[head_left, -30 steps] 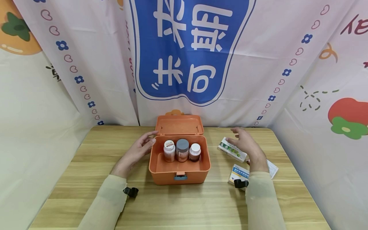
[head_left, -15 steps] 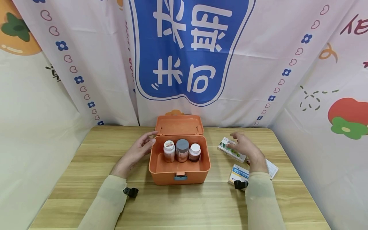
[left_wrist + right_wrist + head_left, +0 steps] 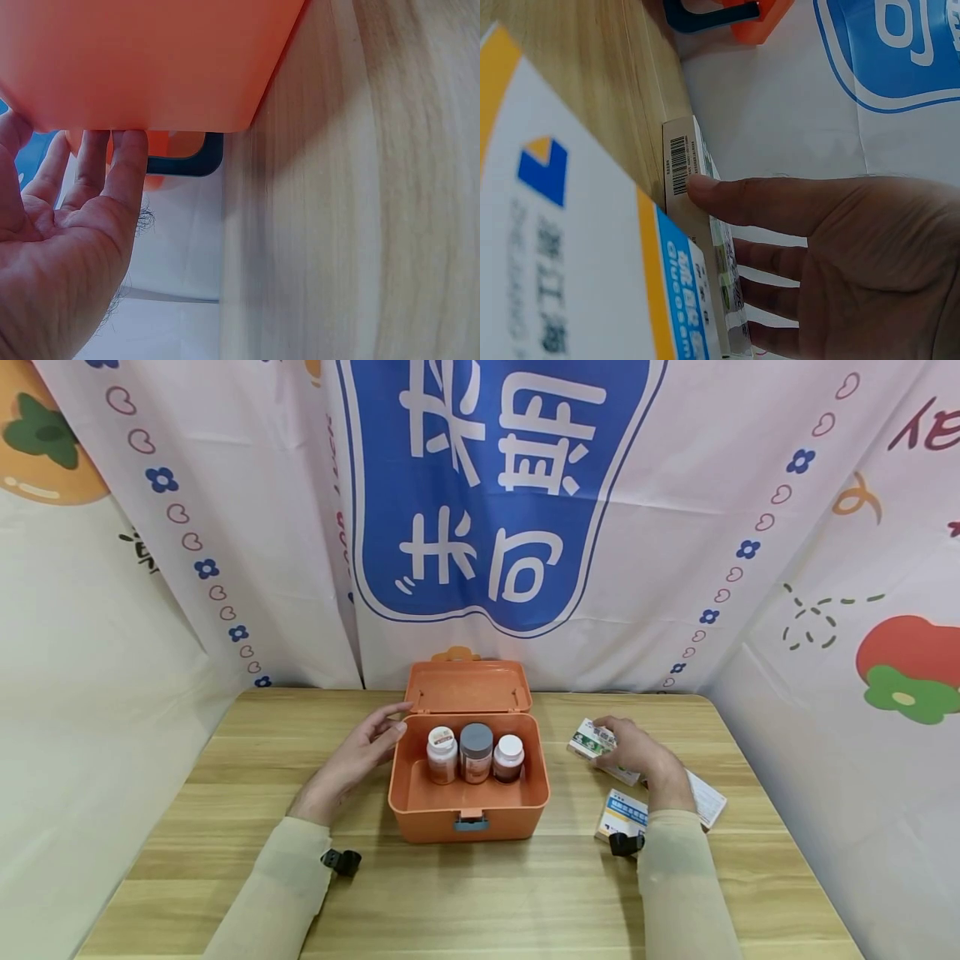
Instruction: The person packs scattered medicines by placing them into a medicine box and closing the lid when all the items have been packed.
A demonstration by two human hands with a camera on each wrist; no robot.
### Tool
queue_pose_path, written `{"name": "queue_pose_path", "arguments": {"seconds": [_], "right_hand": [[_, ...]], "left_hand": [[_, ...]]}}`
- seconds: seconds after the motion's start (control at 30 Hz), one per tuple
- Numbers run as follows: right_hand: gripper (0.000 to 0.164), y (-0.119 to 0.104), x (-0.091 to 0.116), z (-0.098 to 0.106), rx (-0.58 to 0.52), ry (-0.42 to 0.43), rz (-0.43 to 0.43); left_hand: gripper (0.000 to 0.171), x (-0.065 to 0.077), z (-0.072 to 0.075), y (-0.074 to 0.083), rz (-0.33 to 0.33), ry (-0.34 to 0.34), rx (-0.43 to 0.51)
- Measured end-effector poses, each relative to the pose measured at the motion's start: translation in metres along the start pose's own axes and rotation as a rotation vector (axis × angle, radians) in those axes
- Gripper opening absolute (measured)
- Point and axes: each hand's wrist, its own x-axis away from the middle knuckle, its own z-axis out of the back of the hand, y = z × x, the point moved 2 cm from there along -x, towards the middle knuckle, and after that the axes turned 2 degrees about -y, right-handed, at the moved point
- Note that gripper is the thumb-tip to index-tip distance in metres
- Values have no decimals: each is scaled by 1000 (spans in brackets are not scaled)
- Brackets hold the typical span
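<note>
An orange storage box stands with its lid tipped back. Three bottles sit inside it: a white-capped bottle, a grey-capped bottle and a shorter white-capped bottle. My left hand touches the box's left side near the back corner, its fingers fairly straight. At the right, my right hand holds a green-and-white medicine box lying on the table. The thumb presses the box's near side, and the other fingertips are hidden behind it.
Nearer me lies a blue, white and yellow medicine box, partly under the right wrist. Another white box lies right of that wrist. Behind the wooden table hangs a printed curtain.
My right hand has come down over the green-and-white medicine box, its thumb moving to the near side. The left hand and the orange box have stayed put.
</note>
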Motion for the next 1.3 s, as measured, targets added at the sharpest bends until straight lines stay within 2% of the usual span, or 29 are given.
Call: {"name": "queue_pose_path", "arguments": {"seconds": [0.47,0.93,1.3], "right_hand": [[77,-2,-1,-1,41,19,-10],[77,-3,-5,5,76,78,68],[76,-18,1,15,72,139,102]], "left_hand": [[59,0,0,0,7,2,-7],[58,0,0,0,4,0,1],[58,0,0,0,8,0,3]]}}
